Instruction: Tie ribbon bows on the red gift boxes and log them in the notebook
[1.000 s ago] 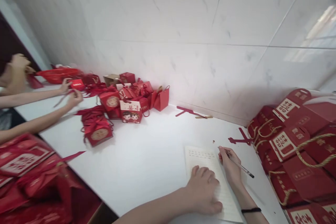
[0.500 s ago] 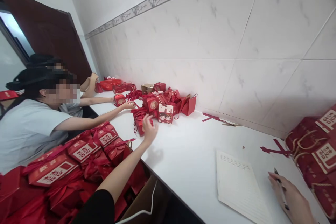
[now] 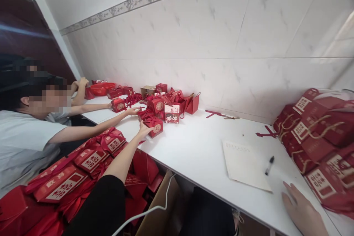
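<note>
My left hand (image 3: 145, 129) reaches across the table and grips the near side of a red gift box (image 3: 157, 128) with a round gold emblem and a ribbon on top. The box stands beside a white-and-red box (image 3: 172, 114) printed with two cartoon figures. On the right, my right hand (image 3: 302, 208) lies with its fingers stretched out and holds nothing. Just beyond it a black-and-clear pen (image 3: 269, 166) rests by the right edge of a notepad (image 3: 240, 166) with a few handwritten lines at its top.
Red ribboned boxes (image 3: 91, 160) fill a carton at lower left, with a white cable (image 3: 155, 210) nearby. Stacked red gift bags (image 3: 318, 136) stand at right. Two people sit at left; one's hand (image 3: 132, 111) reaches to the pile. A red basin (image 3: 103, 88) stands far back.
My left hand has closed on the red gift box, whose round emblem now shows. My right hand has let go of the pen, which now lies by the notepad. The view has turned right.
</note>
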`<move>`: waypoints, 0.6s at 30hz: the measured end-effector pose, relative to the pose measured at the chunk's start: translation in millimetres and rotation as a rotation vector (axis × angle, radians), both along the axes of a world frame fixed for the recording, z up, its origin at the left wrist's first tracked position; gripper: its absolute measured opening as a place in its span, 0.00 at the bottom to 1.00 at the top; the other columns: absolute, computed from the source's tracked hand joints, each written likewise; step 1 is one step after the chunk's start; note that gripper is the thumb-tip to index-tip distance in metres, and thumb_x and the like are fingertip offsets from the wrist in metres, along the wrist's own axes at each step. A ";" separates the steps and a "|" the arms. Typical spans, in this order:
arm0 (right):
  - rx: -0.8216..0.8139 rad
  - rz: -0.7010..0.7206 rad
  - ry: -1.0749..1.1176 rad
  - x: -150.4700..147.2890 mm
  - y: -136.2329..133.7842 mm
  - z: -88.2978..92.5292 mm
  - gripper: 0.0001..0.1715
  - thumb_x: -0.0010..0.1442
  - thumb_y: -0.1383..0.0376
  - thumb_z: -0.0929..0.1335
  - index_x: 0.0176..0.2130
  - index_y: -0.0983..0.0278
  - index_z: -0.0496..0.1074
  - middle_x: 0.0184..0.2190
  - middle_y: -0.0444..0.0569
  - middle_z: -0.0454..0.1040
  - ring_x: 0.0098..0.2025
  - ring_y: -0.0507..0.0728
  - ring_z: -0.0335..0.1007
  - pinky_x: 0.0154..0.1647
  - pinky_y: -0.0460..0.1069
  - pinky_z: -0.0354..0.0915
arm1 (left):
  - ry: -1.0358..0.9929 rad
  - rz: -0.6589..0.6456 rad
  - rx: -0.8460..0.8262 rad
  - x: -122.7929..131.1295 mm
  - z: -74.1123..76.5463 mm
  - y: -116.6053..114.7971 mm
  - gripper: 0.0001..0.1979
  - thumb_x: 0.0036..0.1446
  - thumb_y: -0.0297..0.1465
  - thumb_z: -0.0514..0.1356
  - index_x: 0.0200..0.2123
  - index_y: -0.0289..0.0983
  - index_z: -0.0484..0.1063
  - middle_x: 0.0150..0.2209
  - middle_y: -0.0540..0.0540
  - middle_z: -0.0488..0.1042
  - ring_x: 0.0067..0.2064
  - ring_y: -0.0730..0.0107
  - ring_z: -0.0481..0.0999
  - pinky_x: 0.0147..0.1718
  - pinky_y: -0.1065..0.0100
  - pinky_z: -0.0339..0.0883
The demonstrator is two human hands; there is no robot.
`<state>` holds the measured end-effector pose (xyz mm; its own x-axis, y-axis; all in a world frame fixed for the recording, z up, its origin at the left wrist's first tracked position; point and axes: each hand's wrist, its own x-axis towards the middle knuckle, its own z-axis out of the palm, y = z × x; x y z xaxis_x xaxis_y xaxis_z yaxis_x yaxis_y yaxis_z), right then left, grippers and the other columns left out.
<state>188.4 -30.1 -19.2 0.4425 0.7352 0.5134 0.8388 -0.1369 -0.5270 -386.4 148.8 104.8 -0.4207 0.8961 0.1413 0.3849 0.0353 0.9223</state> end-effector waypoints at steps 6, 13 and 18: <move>0.022 0.079 -0.119 -37.0 -41.6 1.9 0.21 0.48 0.57 0.57 0.34 0.65 0.71 0.40 0.62 0.74 0.46 0.68 0.69 0.53 0.61 0.63 | -0.031 -0.395 -0.082 47.2 -8.1 -26.6 0.42 0.31 0.27 0.70 0.51 0.32 0.53 0.55 0.33 0.61 0.56 0.56 0.63 0.56 0.57 0.57; -0.134 -0.084 -0.067 -62.2 -42.5 25.8 0.20 0.50 0.66 0.57 0.37 0.68 0.73 0.42 0.59 0.73 0.49 0.63 0.66 0.52 0.56 0.63 | -0.018 -0.794 -0.109 133.7 -22.8 -57.1 0.43 0.30 0.30 0.72 0.50 0.33 0.55 0.50 0.36 0.66 0.51 0.57 0.69 0.51 0.56 0.62; -0.201 -0.125 -0.082 -66.8 -48.6 31.8 0.20 0.53 0.69 0.59 0.42 0.68 0.72 0.44 0.56 0.72 0.50 0.61 0.65 0.49 0.52 0.63 | -0.002 -0.789 -0.048 182.5 -34.7 -69.6 0.41 0.34 0.31 0.70 0.51 0.33 0.53 0.53 0.34 0.62 0.54 0.58 0.66 0.52 0.60 0.62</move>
<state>121.6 -78.7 12.7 0.4992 0.7686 0.4000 0.8476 -0.3373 -0.4096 -203.9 79.2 70.2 0.3414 0.9351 0.0950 0.3113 -0.2078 0.9273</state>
